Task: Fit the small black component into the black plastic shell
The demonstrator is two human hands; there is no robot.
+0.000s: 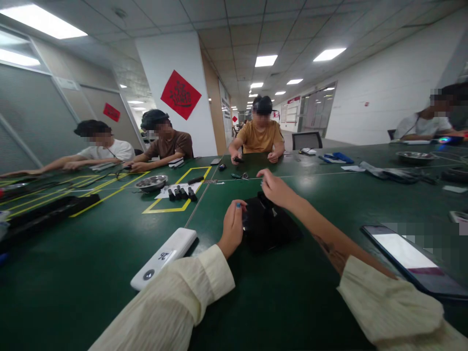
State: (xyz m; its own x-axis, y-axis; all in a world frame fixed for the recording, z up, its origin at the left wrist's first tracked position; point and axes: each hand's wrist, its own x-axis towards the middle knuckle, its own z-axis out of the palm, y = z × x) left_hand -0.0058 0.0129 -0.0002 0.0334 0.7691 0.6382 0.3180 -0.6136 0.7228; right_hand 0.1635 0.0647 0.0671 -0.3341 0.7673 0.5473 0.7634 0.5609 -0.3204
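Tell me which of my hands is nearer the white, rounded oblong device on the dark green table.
Left. Your left hand is just right of the white device; your right hand is farther right and farther forward.

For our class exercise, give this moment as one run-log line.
left hand: at black item | right hand: near its far end | white device: on table

A green table (109,243) carries yellow tape (166,211), a white power bank (171,251), a phone (405,253), a black object (272,236) between them, and metal bowls (151,188) farther off
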